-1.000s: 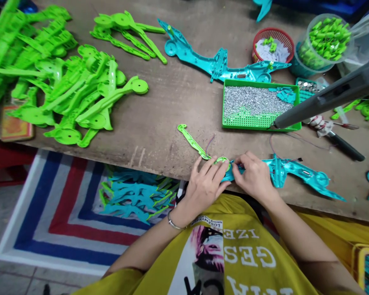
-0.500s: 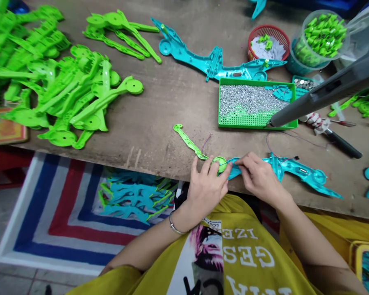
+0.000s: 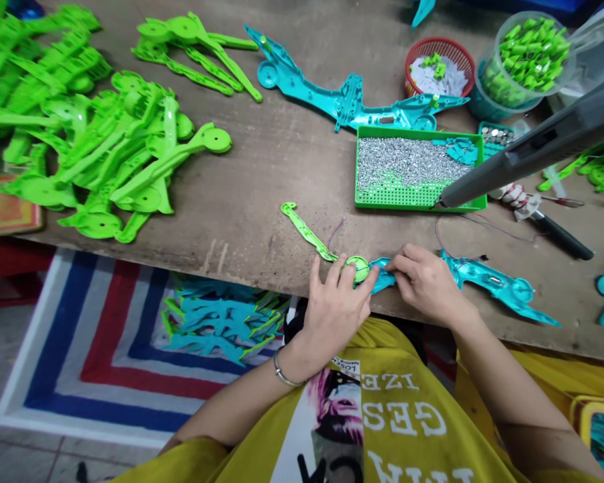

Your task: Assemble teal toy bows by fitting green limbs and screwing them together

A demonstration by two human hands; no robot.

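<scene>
Near the table's front edge lies a turquoise toy-bow-shaped plastic frame (image 3: 494,276), with a bright green limb (image 3: 307,231) meeting its left end at a round green disc (image 3: 358,268). My left hand (image 3: 335,305) rests on this joint, fingers spread, fingertips touching the green limb and the turquoise end. Over the frame, my right hand (image 3: 427,282) is closed in a pinch; a thin wire runs across the disc towards its fingertips. The pinched spot is mostly hidden. A loose wire end (image 3: 336,231) sticks up beside the green limb.
A green tray (image 3: 417,171) of small metal screws stands beyond my hands, a grey screwdriver-like tool (image 3: 523,151) slanting over it. Piled green limbs (image 3: 125,154) lie left. Another turquoise frame (image 3: 327,100), a red basket (image 3: 440,50) and a tub (image 3: 528,57) of green pieces stand behind.
The view has shifted slightly. Both hands stay at the joint, and my right hand has moved a little to the right along the turquoise frame, fingers still pinched.
</scene>
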